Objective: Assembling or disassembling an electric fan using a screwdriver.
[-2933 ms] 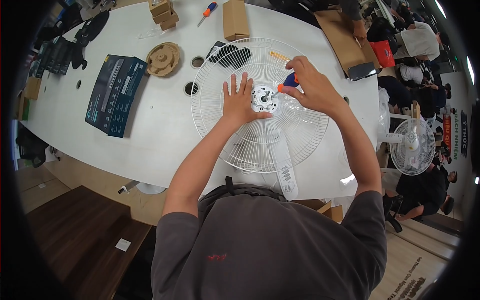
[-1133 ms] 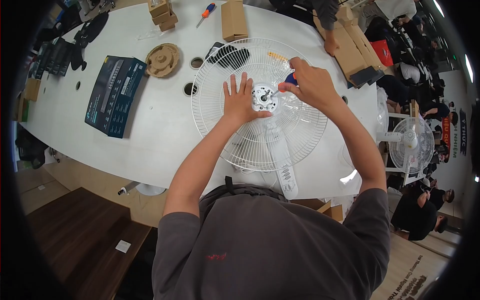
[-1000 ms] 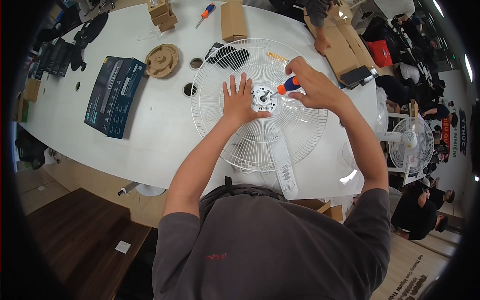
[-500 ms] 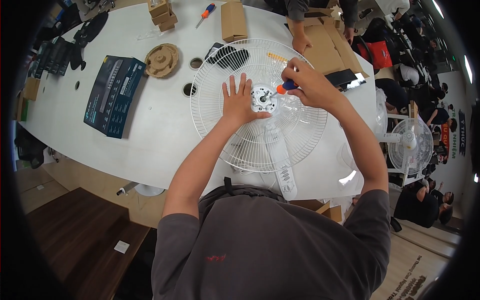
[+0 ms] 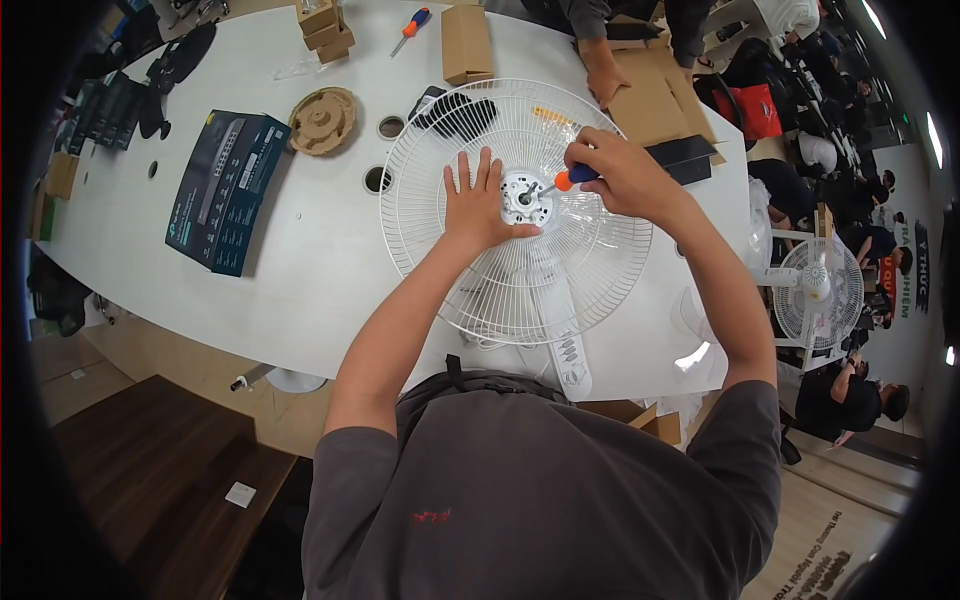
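A round white wire fan grille (image 5: 610, 285) lies over a white fan body, whose stem with a row of buttons (image 5: 570, 362) points toward me. My left hand (image 5: 476, 208) is spread flat on the grille, its thumb just below the white hub (image 5: 527, 198). My right hand (image 5: 622, 175) is closed round a screwdriver (image 5: 572, 177) with an orange and blue handle. The shaft of the screwdriver slants left to the hub; whether its tip sits in a screw is too small to tell.
Left of the grille are a dark box (image 5: 228, 190) and a moulded brown pulp piece (image 5: 323, 121). Farther off lie a second screwdriver (image 5: 410, 30) and small cardboard boxes (image 5: 466, 45). At the far right, another person's hand (image 5: 604, 80) is by a flattened carton (image 5: 660, 95).
My right hand and the screwdriver have shifted very slightly, still at the hub. The other person's hand and the carton have moved a little. My left hand stays in place.
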A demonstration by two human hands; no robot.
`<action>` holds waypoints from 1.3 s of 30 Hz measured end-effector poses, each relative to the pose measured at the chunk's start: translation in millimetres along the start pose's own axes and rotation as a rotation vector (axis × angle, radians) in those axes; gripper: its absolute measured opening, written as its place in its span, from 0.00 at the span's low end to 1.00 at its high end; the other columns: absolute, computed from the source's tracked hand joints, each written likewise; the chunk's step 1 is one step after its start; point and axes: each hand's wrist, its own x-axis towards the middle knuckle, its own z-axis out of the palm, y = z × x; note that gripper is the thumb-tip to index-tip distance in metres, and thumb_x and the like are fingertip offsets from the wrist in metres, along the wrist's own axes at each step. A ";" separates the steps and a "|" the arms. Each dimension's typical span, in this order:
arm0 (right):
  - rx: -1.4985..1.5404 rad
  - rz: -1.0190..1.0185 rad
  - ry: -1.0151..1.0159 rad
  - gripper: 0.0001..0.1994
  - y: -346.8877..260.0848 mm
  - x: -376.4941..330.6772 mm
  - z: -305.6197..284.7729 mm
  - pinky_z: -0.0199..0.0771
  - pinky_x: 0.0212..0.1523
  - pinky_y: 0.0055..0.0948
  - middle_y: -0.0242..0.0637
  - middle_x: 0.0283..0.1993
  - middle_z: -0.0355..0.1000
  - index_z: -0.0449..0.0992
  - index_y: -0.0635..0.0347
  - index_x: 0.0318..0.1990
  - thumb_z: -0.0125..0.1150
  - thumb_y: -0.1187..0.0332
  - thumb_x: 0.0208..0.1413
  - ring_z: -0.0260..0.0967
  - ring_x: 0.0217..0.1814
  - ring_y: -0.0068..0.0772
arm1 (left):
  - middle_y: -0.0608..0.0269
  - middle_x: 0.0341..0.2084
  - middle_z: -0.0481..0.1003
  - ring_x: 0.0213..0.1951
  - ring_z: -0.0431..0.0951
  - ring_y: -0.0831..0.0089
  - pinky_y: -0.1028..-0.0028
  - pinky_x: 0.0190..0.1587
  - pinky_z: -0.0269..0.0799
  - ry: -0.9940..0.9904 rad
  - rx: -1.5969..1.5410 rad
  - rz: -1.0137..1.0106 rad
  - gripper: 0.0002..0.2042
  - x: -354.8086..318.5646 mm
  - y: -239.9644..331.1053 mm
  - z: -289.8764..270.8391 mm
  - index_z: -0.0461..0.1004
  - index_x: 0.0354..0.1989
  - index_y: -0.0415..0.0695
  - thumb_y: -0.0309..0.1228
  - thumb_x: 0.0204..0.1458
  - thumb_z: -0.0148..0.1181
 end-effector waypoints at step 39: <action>-0.250 0.434 -0.274 0.22 -29.0 20.1 -1.3 0.74 0.32 0.37 0.35 0.27 0.75 0.74 0.55 0.43 0.69 0.48 0.50 0.76 0.29 0.43 | 0.45 0.74 0.42 0.74 0.34 0.37 0.39 0.71 0.26 -0.017 0.008 -0.006 0.67 1.1 -0.1 0.5 0.51 0.72 0.36 0.77 0.29 0.62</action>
